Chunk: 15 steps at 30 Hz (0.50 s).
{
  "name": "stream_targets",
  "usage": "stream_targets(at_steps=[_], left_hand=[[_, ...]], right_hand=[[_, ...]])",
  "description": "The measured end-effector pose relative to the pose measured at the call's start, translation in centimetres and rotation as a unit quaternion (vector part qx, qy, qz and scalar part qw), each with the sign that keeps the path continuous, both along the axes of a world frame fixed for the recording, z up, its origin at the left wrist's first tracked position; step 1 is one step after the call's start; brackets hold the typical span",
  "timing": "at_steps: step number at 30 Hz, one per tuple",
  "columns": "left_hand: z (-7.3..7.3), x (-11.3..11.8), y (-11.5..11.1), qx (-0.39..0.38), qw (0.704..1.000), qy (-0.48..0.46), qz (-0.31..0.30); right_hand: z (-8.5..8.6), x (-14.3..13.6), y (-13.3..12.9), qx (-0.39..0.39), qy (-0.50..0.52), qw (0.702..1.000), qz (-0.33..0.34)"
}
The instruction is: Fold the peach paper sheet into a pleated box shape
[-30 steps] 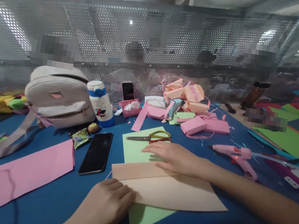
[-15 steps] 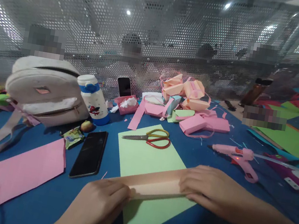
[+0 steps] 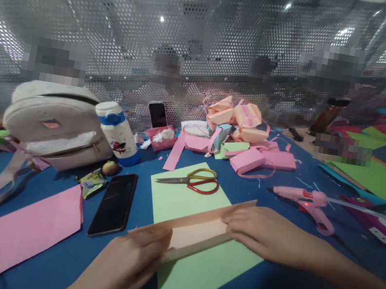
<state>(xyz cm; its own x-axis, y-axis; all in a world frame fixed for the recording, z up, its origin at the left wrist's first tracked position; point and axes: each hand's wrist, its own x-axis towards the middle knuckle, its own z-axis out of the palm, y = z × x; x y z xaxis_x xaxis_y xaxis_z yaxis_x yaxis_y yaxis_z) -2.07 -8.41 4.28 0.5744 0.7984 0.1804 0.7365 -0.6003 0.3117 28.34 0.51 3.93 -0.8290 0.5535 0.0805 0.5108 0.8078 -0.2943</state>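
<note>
Peach paper: a folded strip of peach paper (image 3: 196,234) lies slantwise across the green sheet (image 3: 194,268), its long flap raised, low in the middle of the view between the two hands.
Left hand: the left hand (image 3: 128,264) sits at the strip's near end, fingers (image 3: 153,236) bunched and curled over the paper's edge, pinching it; to my eye that anchors the end so the fold cannot slide.
Right hand: the right hand (image 3: 267,233) lies over the far end, fingers (image 3: 236,218) laid close together and pressed flat on the fold, seemingly holding the crease down.
Green sheet: it lies flat on the blue surface (image 3: 262,195) under the strip, acting as a smooth underlay.
Scissors: scissors (image 3: 192,180) with yellow and red handles rest shut on the sheet's far end, clear of both hands yet near.
Glue gun: a pink glue gun (image 3: 307,200) lies on its side to the right, nozzle pointing away from the paper.
Phone: a dark phone (image 3: 113,204) lies face up just left of the green sheet, apart from it.
Pink sheet: a large pink sheet (image 3: 11,232) lies at the lower left, well away from the hands.
Finished pieces: a heap of pink and peach folded shapes (image 3: 238,137) sits at the back by the perforated screen (image 3: 122,34).
Bag and bottle: a pale bag (image 3: 52,123) and a white bottle (image 3: 117,132) stand at the back left, out of the working space.
</note>
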Motion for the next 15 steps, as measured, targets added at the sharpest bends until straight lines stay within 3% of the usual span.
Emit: stream_targets(at_steps=[5,10,15], left_hand=[[0.1,-0.7,0.8,-0.079,0.995,-0.015,0.067],[0.6,-0.8,1.4,-0.14,0.982,0.031,0.124],[0.2,-1.0,1.7,-0.137,0.979,0.028,0.146]], right_hand=[[0.7,-0.9,1.0,-0.016,-0.039,0.999,-0.033],[0.2,-1.8,1.4,0.046,-0.08,0.992,-0.091],[-1.1,-2.2,1.5,0.073,-0.059,0.994,-0.064]])
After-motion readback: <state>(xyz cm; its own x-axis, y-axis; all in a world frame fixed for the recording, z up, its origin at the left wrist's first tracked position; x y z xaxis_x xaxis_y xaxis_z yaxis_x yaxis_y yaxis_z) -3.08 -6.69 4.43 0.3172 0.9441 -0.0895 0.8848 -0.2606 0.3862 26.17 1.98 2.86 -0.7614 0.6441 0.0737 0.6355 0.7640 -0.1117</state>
